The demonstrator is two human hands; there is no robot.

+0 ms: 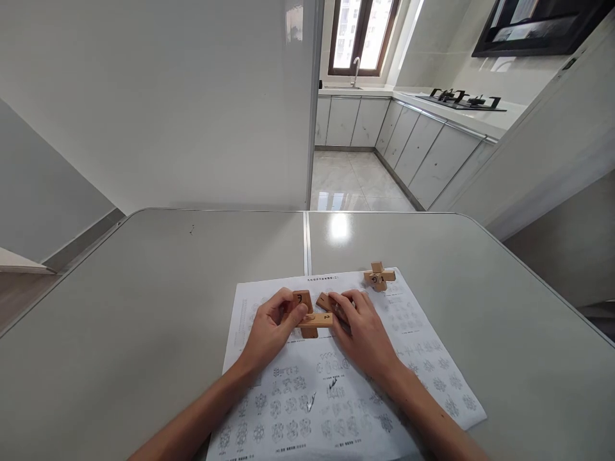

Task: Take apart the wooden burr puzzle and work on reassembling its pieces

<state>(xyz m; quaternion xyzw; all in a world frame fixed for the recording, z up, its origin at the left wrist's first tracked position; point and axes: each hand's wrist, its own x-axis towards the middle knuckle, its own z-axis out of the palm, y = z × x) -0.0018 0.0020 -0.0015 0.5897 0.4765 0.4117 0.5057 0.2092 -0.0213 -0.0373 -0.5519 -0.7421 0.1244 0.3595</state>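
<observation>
My left hand (275, 322) pinches wooden puzzle pieces between thumb and fingers. One is a light wooden bar (321, 319) marked "2", lying crosswise over a darker upright wooden block (303, 298) with a letter on it. My right hand (359, 324) is closed around another wooden puzzle piece (323, 299), mostly covered by its fingers; only the left end sticks out. Both hands are over a printed instruction sheet (288, 355) with rows of line drawings. Near the sheet's top right corner sits a cross-shaped wooden assembly (379, 276) with letters on it.
The sheet lies on a grey table (144, 333) with a seam (306, 243) running from its far edge. Beyond stand a white wall panel (168, 115) and a kitchen with cabinets (418, 144), a gas stove (464, 101) and a tap (356, 69) by the window.
</observation>
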